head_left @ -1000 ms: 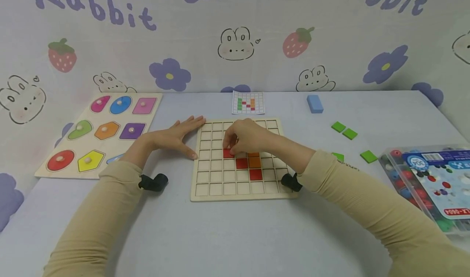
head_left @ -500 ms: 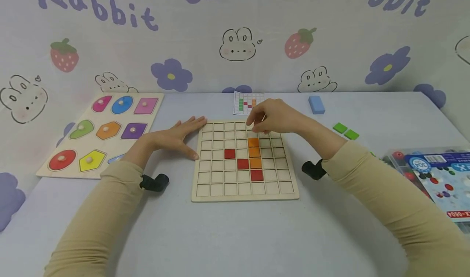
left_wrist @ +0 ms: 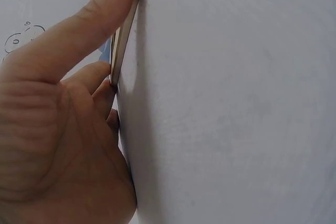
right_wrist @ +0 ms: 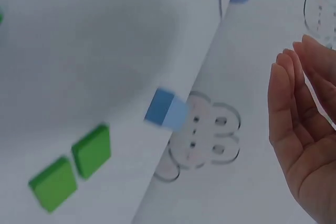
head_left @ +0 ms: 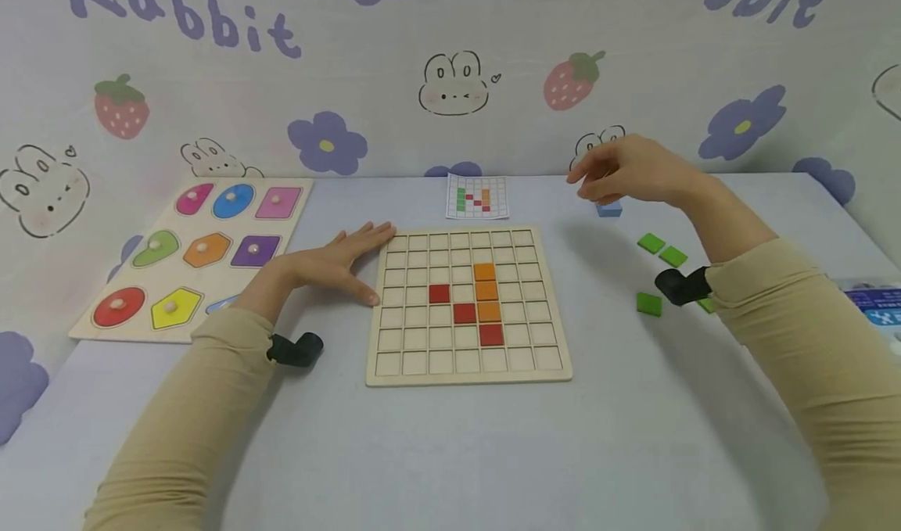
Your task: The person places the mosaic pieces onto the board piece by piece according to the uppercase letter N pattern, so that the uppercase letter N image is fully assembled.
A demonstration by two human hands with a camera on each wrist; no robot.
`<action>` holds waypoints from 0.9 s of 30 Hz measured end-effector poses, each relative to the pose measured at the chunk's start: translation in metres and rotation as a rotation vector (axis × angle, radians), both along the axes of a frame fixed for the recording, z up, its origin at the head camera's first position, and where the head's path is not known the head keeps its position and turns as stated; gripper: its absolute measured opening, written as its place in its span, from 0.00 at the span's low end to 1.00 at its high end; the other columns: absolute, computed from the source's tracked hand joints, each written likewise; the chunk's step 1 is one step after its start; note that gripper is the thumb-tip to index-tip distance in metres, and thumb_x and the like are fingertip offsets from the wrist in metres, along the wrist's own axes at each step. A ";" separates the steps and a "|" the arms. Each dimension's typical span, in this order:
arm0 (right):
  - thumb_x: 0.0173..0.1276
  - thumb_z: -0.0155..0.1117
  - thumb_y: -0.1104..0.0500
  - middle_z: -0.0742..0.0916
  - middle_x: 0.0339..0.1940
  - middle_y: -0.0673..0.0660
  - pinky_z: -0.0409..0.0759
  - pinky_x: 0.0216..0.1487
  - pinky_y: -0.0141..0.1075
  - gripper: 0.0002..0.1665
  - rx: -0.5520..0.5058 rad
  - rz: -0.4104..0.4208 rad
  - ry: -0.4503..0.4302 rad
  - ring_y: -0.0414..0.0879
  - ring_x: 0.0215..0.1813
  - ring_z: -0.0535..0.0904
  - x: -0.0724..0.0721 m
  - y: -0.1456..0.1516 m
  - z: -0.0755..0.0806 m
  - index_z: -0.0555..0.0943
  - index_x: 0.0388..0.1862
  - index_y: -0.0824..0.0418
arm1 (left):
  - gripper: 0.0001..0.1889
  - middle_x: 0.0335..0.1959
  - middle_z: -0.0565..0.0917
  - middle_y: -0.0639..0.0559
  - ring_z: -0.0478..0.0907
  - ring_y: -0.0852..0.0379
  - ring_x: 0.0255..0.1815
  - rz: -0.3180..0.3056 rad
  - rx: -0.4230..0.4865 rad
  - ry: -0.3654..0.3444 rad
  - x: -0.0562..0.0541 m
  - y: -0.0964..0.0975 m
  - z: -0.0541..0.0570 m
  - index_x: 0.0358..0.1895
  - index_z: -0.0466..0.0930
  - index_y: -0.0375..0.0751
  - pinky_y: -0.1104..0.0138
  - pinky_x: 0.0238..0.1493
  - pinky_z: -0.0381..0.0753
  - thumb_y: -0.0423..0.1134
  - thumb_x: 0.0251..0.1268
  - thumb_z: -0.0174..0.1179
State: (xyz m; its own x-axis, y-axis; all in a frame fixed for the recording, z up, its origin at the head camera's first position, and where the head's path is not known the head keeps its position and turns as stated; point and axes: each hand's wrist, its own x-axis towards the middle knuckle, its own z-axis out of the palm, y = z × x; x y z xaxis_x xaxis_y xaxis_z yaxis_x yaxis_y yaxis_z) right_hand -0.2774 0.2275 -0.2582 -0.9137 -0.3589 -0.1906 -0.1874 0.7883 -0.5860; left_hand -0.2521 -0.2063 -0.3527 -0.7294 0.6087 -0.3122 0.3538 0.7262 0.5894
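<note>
A square wooden grid board [head_left: 408, 378] lies flat on the table, with three orange tiles [head_left: 486, 291] in a column and three red tiles [head_left: 464, 313] on a diagonal. My left hand [head_left: 331, 265] rests at the board's left edge, fingers spread; in the left wrist view its thumb [left_wrist: 79, 35] touches that edge. Up in the air at the back right is my right hand [head_left: 637, 173], fingers loosely bent and holding nothing. Beneath it sits a blue block [head_left: 609, 209], partly hidden. Several green tiles [head_left: 649, 304] lie nearby, one partly behind the right arm.
A small pattern card [head_left: 477, 197] lies behind the board. To the left is a wooden shape puzzle [head_left: 169, 261] with knobbed pieces. A clear plastic box [head_left: 876, 304] at the far right is mostly hidden by the right sleeve. The printed cloth [head_left: 521, 30] rises behind the table.
My right hand has let go of a red tile in the board, then lifted and swung right and back toward the blue block. The left hand stays at the board's edge.
</note>
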 end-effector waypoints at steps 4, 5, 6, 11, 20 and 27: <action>0.70 0.64 0.54 0.85 0.47 0.54 0.85 0.44 0.25 0.22 -0.018 -0.007 -0.026 0.39 0.40 0.84 -0.008 0.025 -0.001 0.79 0.60 0.62 | 0.59 0.84 0.35 0.45 0.25 0.43 0.84 0.001 -0.002 0.002 0.000 0.000 0.000 0.81 0.37 0.45 0.43 0.81 0.22 0.48 0.53 0.70; 0.70 0.64 0.55 0.84 0.46 0.53 0.85 0.44 0.25 0.23 -0.020 -0.011 -0.035 0.39 0.40 0.84 -0.010 0.030 -0.002 0.79 0.60 0.63 | 0.59 0.84 0.35 0.45 0.25 0.43 0.84 0.003 -0.002 0.002 0.000 -0.001 0.000 0.81 0.37 0.44 0.43 0.81 0.22 0.48 0.53 0.70; 0.70 0.64 0.55 0.84 0.46 0.53 0.85 0.45 0.26 0.23 -0.018 -0.014 -0.046 0.39 0.40 0.84 -0.011 0.035 -0.003 0.78 0.61 0.63 | 0.59 0.84 0.35 0.45 0.25 0.43 0.84 0.003 -0.003 0.001 0.001 -0.001 0.001 0.81 0.37 0.44 0.43 0.81 0.22 0.48 0.54 0.70; 0.70 0.63 0.57 0.85 0.43 0.48 0.85 0.45 0.26 0.24 -0.022 -0.052 -0.104 0.36 0.41 0.83 -0.016 0.055 -0.009 0.77 0.61 0.65 | 0.59 0.84 0.35 0.45 0.25 0.43 0.84 0.004 -0.005 -0.001 0.002 0.000 0.002 0.81 0.37 0.44 0.43 0.81 0.22 0.48 0.53 0.70; 0.68 0.67 0.57 0.85 0.44 0.48 0.86 0.52 0.34 0.26 0.000 -0.074 -0.201 0.39 0.46 0.82 -0.022 0.078 -0.024 0.77 0.62 0.64 | 0.59 0.84 0.35 0.45 0.25 0.43 0.84 0.005 -0.005 -0.002 0.001 0.001 0.002 0.81 0.37 0.45 0.43 0.81 0.22 0.48 0.53 0.71; 0.63 0.70 0.60 0.83 0.49 0.54 0.85 0.55 0.40 0.29 0.060 -0.037 -0.347 0.41 0.48 0.81 -0.024 0.084 -0.038 0.76 0.63 0.64 | 0.59 0.84 0.36 0.44 0.25 0.42 0.84 -0.002 0.002 0.001 0.001 0.001 0.003 0.81 0.37 0.44 0.42 0.81 0.22 0.48 0.53 0.71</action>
State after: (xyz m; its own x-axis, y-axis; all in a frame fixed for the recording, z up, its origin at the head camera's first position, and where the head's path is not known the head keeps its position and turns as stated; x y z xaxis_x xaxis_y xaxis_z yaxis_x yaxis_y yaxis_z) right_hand -0.3013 0.3111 -0.2958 -0.8030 -0.3056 -0.5117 0.0440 0.8257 -0.5624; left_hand -0.2515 -0.2056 -0.3499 -0.7284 0.6110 -0.3100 0.3560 0.7241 0.5908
